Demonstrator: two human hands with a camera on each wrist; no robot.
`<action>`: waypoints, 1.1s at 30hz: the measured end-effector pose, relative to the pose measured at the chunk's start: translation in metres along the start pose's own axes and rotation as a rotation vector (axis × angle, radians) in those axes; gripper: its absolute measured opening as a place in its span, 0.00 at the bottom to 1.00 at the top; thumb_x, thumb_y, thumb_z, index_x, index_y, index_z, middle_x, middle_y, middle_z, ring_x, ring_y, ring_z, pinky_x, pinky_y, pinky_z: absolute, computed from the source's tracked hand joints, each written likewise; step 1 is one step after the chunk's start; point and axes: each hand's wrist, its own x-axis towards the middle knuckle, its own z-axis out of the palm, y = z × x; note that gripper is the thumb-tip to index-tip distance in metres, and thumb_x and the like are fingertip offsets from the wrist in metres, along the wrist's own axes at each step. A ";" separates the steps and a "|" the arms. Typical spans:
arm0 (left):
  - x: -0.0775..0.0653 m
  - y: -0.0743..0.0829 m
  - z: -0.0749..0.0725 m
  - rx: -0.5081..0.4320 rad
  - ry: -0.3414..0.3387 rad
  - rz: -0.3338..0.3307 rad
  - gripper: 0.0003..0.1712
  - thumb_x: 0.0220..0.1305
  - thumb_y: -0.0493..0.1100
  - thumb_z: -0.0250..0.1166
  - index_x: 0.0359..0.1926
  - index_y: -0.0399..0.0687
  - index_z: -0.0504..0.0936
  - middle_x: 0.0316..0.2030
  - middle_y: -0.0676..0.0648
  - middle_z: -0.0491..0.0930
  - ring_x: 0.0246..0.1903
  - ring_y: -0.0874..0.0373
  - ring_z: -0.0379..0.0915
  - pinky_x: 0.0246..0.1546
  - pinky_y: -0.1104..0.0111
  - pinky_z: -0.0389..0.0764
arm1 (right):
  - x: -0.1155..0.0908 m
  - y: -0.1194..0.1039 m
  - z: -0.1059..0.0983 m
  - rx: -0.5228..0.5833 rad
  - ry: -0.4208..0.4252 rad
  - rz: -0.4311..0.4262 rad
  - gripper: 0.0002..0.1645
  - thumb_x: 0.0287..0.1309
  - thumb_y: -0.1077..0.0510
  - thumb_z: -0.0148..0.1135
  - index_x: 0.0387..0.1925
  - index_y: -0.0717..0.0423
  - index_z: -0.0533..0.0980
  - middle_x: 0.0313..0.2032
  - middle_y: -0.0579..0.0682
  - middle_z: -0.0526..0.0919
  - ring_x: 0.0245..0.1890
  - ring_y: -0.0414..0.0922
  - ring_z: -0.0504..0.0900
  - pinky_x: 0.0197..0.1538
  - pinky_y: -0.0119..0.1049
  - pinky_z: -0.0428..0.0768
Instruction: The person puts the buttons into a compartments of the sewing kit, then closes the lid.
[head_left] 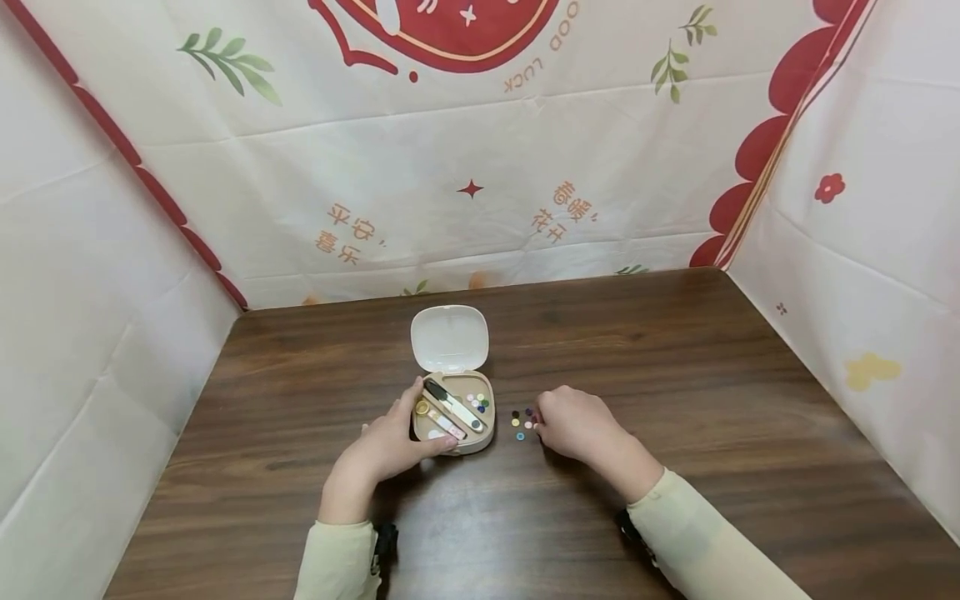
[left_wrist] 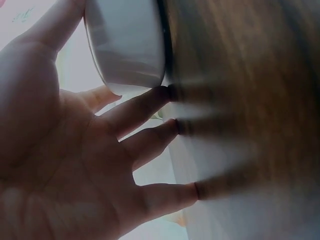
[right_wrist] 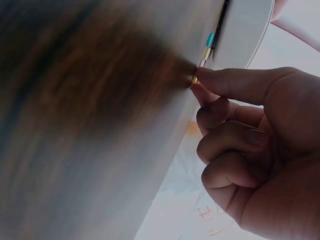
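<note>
My left hand (head_left: pixel 386 442) holds the side of a small beige sewing box (head_left: pixel 483 440), thumb at its front edge and index finger at its back left. The box's white lid (head_left: pixel 450 337) stands open at the back. Inside lie a long black-and-white tool (head_left: pixel 453 404), a gold ring-shaped piece (head_left: pixel 422 407) and several small buttons (head_left: pixel 477 400). Right of the box, more colored buttons (head_left: pixel 521 436) lie on the table. Beside them my right hand (head_left: pixel 573 421) pinches a yellowish button (right_wrist: pixel 194 80) at the tabletop between thumb and index finger, its other fingers curled.
The dark wooden table (head_left: pixel 300 350) runs back to a white printed cloth (head_left: pixel 420 167) hung behind it and along both sides. In the left wrist view, the box's white wall (left_wrist: pixel 127 45) rises close to the fingers.
</note>
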 end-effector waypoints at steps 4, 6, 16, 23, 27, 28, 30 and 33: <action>0.001 0.002 0.001 0.021 0.005 -0.007 0.68 0.58 0.72 0.75 0.87 0.55 0.49 0.80 0.36 0.64 0.74 0.29 0.66 0.74 0.29 0.61 | -0.003 0.003 0.000 0.023 -0.014 0.001 0.28 0.61 0.64 0.64 0.13 0.45 0.59 0.18 0.41 0.57 0.20 0.41 0.58 0.25 0.39 0.57; 0.001 0.002 0.000 0.028 0.006 -0.011 0.69 0.57 0.72 0.76 0.87 0.53 0.49 0.79 0.36 0.66 0.74 0.31 0.69 0.73 0.30 0.64 | -0.002 0.002 0.000 0.026 -0.020 0.008 0.29 0.58 0.65 0.63 0.13 0.45 0.57 0.18 0.42 0.55 0.21 0.41 0.57 0.25 0.39 0.56; 0.006 0.014 -0.009 0.092 -0.008 -0.001 0.67 0.52 0.71 0.79 0.83 0.54 0.55 0.59 0.33 0.84 0.60 0.38 0.81 0.58 0.44 0.83 | 0.002 -0.002 0.001 -0.022 -0.005 0.032 0.30 0.68 0.52 0.70 0.15 0.47 0.64 0.18 0.44 0.67 0.21 0.44 0.67 0.25 0.45 0.70; 0.011 0.022 -0.012 0.170 -0.006 -0.009 0.60 0.50 0.70 0.81 0.75 0.49 0.63 0.48 0.35 0.87 0.49 0.42 0.85 0.50 0.48 0.85 | 0.004 -0.003 -0.001 0.007 -0.069 0.041 0.29 0.63 0.65 0.63 0.13 0.47 0.58 0.19 0.43 0.55 0.21 0.43 0.58 0.26 0.42 0.63; 0.014 0.025 -0.012 0.185 0.001 -0.008 0.63 0.51 0.70 0.81 0.77 0.48 0.62 0.49 0.33 0.87 0.50 0.39 0.85 0.51 0.47 0.85 | 0.004 -0.003 -0.004 -0.008 -0.088 0.040 0.26 0.59 0.68 0.61 0.13 0.47 0.61 0.19 0.44 0.62 0.21 0.44 0.61 0.25 0.43 0.66; 0.014 0.025 -0.012 0.189 0.003 -0.007 0.64 0.51 0.71 0.81 0.79 0.49 0.61 0.50 0.32 0.87 0.51 0.39 0.85 0.52 0.46 0.85 | 0.004 -0.003 -0.005 -0.011 -0.090 0.041 0.25 0.59 0.68 0.61 0.13 0.48 0.63 0.19 0.45 0.64 0.21 0.44 0.63 0.25 0.44 0.67; 0.014 0.025 -0.012 0.189 0.006 -0.008 0.65 0.51 0.70 0.80 0.80 0.50 0.59 0.51 0.32 0.86 0.52 0.38 0.85 0.53 0.46 0.85 | 0.005 -0.003 -0.005 -0.015 -0.099 0.043 0.24 0.59 0.68 0.61 0.13 0.48 0.64 0.19 0.45 0.67 0.22 0.45 0.64 0.25 0.44 0.69; 0.013 0.024 -0.012 0.188 0.008 -0.011 0.65 0.52 0.71 0.80 0.81 0.51 0.59 0.52 0.31 0.86 0.54 0.37 0.84 0.54 0.45 0.85 | 0.005 -0.003 -0.007 -0.020 -0.112 0.048 0.24 0.59 0.67 0.62 0.14 0.48 0.64 0.19 0.45 0.67 0.22 0.45 0.64 0.26 0.44 0.69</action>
